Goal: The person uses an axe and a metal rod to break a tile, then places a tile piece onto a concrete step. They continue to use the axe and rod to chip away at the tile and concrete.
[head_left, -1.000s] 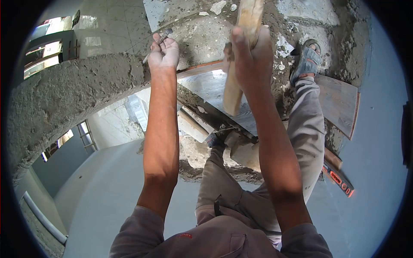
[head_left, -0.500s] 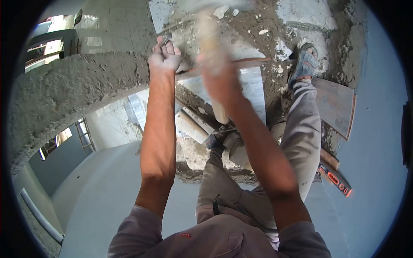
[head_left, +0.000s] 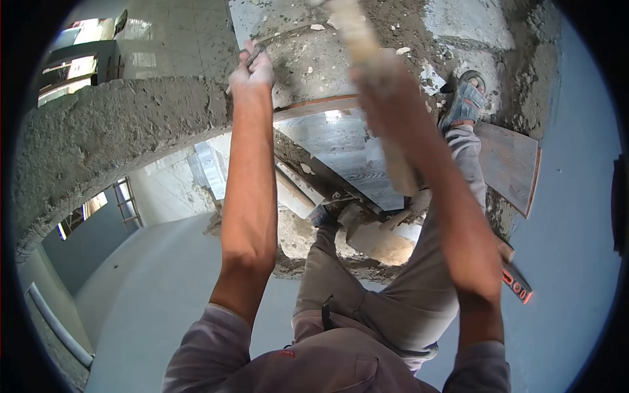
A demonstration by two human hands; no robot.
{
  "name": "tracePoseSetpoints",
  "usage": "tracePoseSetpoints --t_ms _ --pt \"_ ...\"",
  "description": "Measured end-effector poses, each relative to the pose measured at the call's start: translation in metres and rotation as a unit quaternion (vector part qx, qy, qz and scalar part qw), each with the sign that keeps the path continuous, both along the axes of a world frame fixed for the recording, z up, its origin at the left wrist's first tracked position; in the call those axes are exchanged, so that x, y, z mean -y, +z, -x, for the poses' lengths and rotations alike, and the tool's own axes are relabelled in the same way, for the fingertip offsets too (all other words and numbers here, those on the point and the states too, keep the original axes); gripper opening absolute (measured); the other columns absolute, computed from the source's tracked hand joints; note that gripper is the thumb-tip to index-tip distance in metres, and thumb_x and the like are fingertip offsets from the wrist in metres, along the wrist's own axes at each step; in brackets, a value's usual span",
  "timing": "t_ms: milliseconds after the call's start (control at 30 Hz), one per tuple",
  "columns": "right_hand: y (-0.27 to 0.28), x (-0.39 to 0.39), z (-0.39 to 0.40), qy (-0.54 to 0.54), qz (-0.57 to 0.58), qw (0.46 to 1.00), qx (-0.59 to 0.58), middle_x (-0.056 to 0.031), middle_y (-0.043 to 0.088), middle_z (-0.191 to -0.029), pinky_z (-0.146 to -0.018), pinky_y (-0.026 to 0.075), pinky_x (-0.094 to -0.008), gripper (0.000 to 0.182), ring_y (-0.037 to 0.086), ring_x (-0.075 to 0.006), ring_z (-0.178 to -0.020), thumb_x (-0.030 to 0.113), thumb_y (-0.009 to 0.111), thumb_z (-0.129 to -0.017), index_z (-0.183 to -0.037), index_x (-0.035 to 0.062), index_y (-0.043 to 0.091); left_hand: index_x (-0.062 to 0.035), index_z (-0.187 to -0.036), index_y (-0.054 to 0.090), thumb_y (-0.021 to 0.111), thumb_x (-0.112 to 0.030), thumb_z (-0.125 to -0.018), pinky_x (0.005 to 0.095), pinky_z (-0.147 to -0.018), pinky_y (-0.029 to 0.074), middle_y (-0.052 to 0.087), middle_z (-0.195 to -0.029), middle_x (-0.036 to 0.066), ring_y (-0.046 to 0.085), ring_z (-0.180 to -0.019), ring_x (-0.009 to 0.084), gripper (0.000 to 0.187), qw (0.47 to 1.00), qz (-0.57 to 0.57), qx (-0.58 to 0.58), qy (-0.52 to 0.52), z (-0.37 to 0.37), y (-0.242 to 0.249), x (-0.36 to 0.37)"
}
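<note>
Two hands busy: left hand [head_left: 252,71] grip clamped on chisel [head_left: 251,56] against concrete [head_left: 308,62]; right hand [head_left: 386,82], blurred, clamped on wooden handle [head_left: 367,49].

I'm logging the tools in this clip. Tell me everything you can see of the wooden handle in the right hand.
The wooden handle is pale, bare wood, long and roughly straight, blurred by motion. It runs tilted from the top edge of the picture down past the right hand, which grips it near mid-length; its lower end shows below the wrist, over the grey tile. Its head is out of view.
</note>
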State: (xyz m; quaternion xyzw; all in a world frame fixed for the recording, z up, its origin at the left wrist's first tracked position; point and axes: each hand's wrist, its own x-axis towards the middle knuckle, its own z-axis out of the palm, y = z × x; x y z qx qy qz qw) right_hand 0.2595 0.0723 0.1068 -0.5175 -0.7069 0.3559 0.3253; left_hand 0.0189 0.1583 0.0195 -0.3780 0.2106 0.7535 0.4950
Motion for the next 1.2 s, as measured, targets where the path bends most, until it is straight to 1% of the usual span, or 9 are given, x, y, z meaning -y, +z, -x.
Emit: tracePoseSetpoints --t_ms 33,100,133,233,300,367,633,867,1200 --pt "0.030 0.000 -0.014 -0.042 0.089 0.995 0.001 -0.0037 0.047 -0.059 -0.040 0.040 -0.0266 0.037 0.048 -0.0127 -0.044 0.032 0.050 -0.082 -0.099 0.0003 0.042 0.0046 -0.099 0.041 0.023 -0.008 -0.088 0.0375 -0.072 0.045 0.051 -0.084 0.013 0.053 -0.083 0.0221 0.025 0.998 0.034 -0.028 0.043 -0.007 0.005 -0.014" --pt "0.058 0.007 -0.035 -0.094 0.234 0.967 -0.048 -0.0021 0.046 -0.059 -0.037 0.037 -0.0222 0.038 0.045 -0.0099 -0.042 0.031 0.051 -0.082 -0.102 0.0007 0.041 0.0073 -0.097 0.037 0.020 -0.004 -0.087 0.0401 -0.076 0.044 0.046 -0.082 0.013 0.051 -0.086 0.0242 0.023 0.977 -0.133 0.112 0.120 0.002 0.014 -0.037" --pt "0.062 0.012 -0.044 -0.109 0.291 0.946 -0.097 -0.0021 0.046 -0.059 -0.037 0.036 -0.0211 0.038 0.044 -0.0093 -0.042 0.031 0.051 -0.082 -0.103 0.0011 0.041 0.0073 -0.097 0.037 0.020 -0.004 -0.087 0.0401 -0.076 0.044 0.046 -0.082 0.013 0.051 -0.086 0.0242 0.023 0.977 -0.132 0.113 0.124 -0.001 0.017 -0.052" --pt "0.048 0.031 -0.057 -0.156 0.262 0.942 -0.143 -0.0009 0.045 -0.055 -0.036 0.032 -0.0199 0.032 0.042 -0.0073 -0.040 0.032 0.050 -0.083 -0.090 0.0019 0.043 0.0049 -0.097 0.035 0.020 -0.004 -0.087 0.0441 -0.079 0.043 0.043 -0.082 0.013 0.049 -0.090 0.0257 0.020 0.990 -0.088 0.002 0.111 -0.017 0.020 -0.067" --pt "0.043 0.038 -0.053 -0.175 0.268 0.931 -0.177 -0.0006 0.045 -0.055 -0.036 0.033 -0.0202 0.032 0.042 -0.0072 -0.040 0.032 0.050 -0.083 -0.090 0.0018 0.043 0.0018 -0.096 0.034 0.022 -0.006 -0.088 0.0473 -0.081 0.042 0.043 -0.085 0.013 0.048 -0.092 0.0268 0.016 0.983 -0.085 -0.141 -0.075 -0.037 0.023 -0.035" --pt "0.043 0.042 -0.054 -0.201 0.279 0.915 -0.212 -0.0003 0.045 -0.054 -0.037 0.033 -0.0205 0.032 0.042 -0.0072 -0.040 0.032 0.050 -0.083 -0.090 0.0016 0.043 0.0003 -0.098 0.034 0.024 -0.009 -0.089 0.0491 -0.085 0.041 0.044 -0.086 0.013 0.048 -0.091 0.0272 0.016 0.975 -0.057 -0.181 -0.115 -0.066 0.034 0.008" --pt "0.037 0.048 -0.049 -0.114 0.318 0.927 -0.161 -0.0014 0.045 -0.058 -0.037 0.033 -0.0194 0.036 0.042 -0.0070 -0.041 0.034 0.051 -0.082 -0.096 0.0016 0.043 0.0001 -0.090 0.040 0.030 -0.017 -0.090 0.0540 -0.088 0.036 0.048 -0.089 0.011 0.050 -0.094 0.0259 0.020 0.976 0.030 -0.148 -0.157 -0.052 0.006 0.076" --pt "0.034 0.053 -0.042 -0.115 0.320 0.928 -0.151 -0.0003 0.046 -0.057 -0.036 0.032 -0.0188 0.035 0.041 -0.0060 -0.041 0.034 0.051 -0.082 -0.093 0.0024 0.044 -0.0070 -0.098 0.047 0.033 -0.019 -0.090 0.0339 -0.067 0.043 0.052 -0.092 0.007 0.052 -0.079 0.0211 0.021 0.971 0.021 -0.165 -0.174 -0.036 -0.014 0.089" --pt "0.028 0.055 -0.038 -0.112 0.314 0.934 -0.130 -0.0011 0.044 -0.051 -0.038 0.034 -0.0226 0.037 0.043 -0.0082 -0.040 0.037 0.052 -0.082 -0.085 0.0011 0.043 -0.0031 -0.101 0.042 0.031 -0.015 -0.090 0.0359 -0.068 0.046 0.051 -0.091 0.011 0.051 -0.081 0.0225 0.019 0.964 0.019 -0.204 -0.171 -0.042 -0.012 0.072"
